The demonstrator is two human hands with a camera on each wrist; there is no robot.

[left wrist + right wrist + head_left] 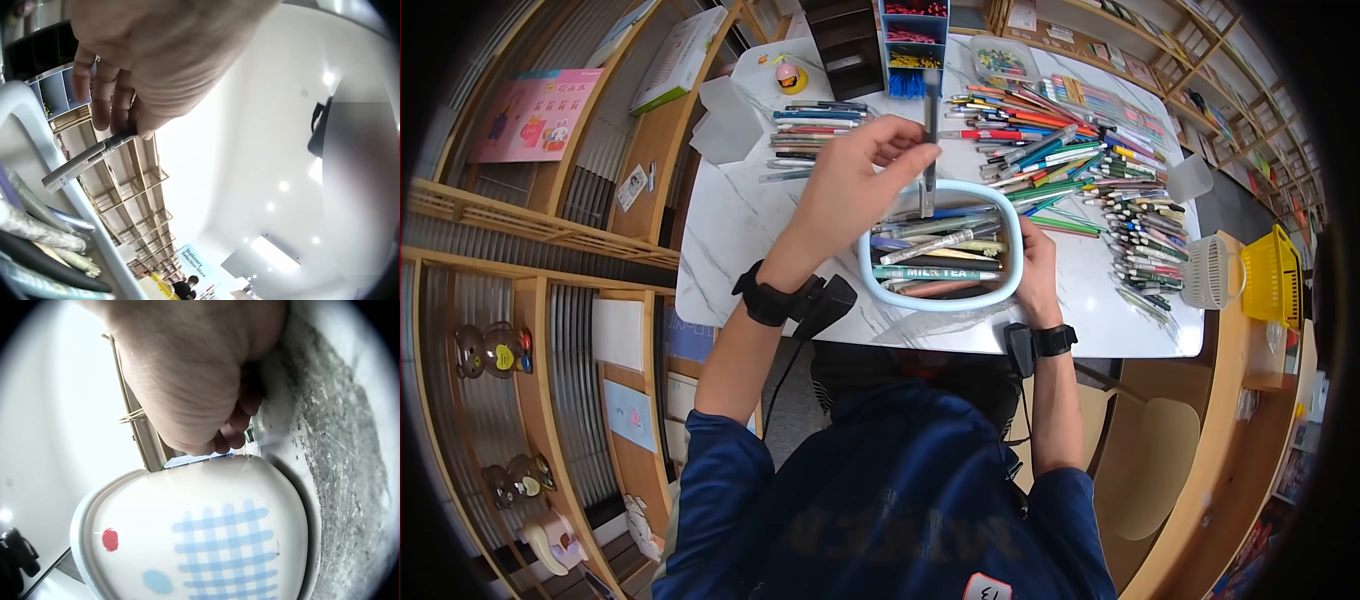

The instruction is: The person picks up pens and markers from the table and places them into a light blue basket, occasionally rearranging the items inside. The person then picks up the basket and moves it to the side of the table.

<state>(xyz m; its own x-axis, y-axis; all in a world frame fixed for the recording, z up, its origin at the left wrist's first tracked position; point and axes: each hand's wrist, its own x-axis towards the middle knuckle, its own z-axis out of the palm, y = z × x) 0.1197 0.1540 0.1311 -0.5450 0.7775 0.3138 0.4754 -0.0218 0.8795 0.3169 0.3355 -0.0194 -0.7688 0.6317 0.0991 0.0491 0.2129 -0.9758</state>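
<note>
My left hand (862,168) is raised over the far rim of a container, pinching a grey and black pen (81,166) between thumb and fingers. The pen's lighter end points down toward the container. That container (206,544) is white with a pale blue rim, a blue checked pattern and a red dot on its side. Pens and markers lie inside it, among them a teal marker reading MILK TEA (935,272). Against its right side, my right hand (1038,270) holds the container with curled fingers; the thumb is hidden in the right wrist view.
A large heap of pens (1050,150) covers the table's right side. Rows of pens (825,125) lie left of the container. Behind stand a blue divided organizer (915,45) and a black one (840,50). A white basket (1208,272) and a yellow basket (1272,275) are at right.
</note>
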